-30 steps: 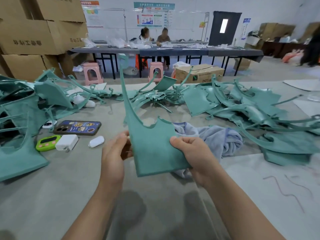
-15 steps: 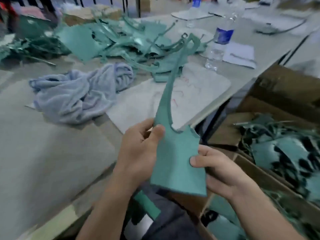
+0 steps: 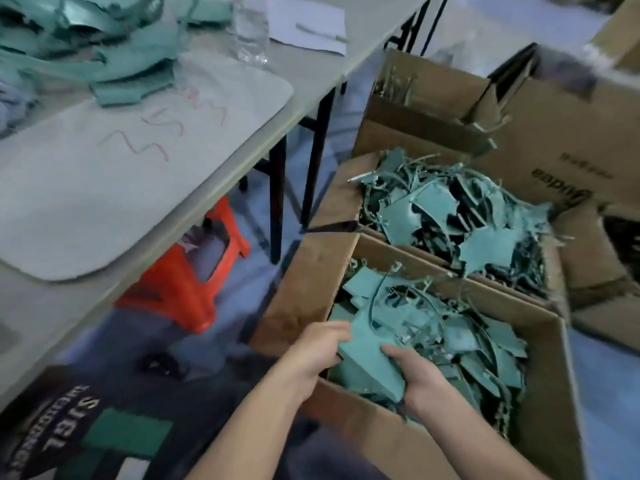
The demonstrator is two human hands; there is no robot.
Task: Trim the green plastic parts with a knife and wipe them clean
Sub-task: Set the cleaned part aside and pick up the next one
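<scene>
The green plastic part (image 3: 369,362) sits low in the near left corner of the nearest cardboard box (image 3: 360,424), on or just over the heap of green parts (image 3: 467,341) that fills it. Both hands hold it. The left hand (image 3: 318,348) curls its fingers over the part's upper left edge, and the right hand (image 3: 422,379) grips the lower right side with the thumb on top and the fingers beneath.

Four open cardboard boxes are in view. A second box (image 3: 332,202), touching the first along its far wall, holds another heap of green parts (image 3: 450,216). A third box (image 3: 415,133) behind it contains thin pale strips. A fourth, printed box (image 3: 554,133) stands to the right.

The nearest box's left flap (image 3: 304,289) stands open towards the table's black legs (image 3: 277,202), with a strip of floor between. One orange plastic stool (image 3: 183,282) stands under the table (image 3: 311,81).

On the table lie one pale mat with red scribbles (image 3: 138,168), a pile of green parts (image 3: 104,46), one clear water bottle (image 3: 249,29) and a paper sheet (image 3: 308,29). The mat reaches close to the table's edge
</scene>
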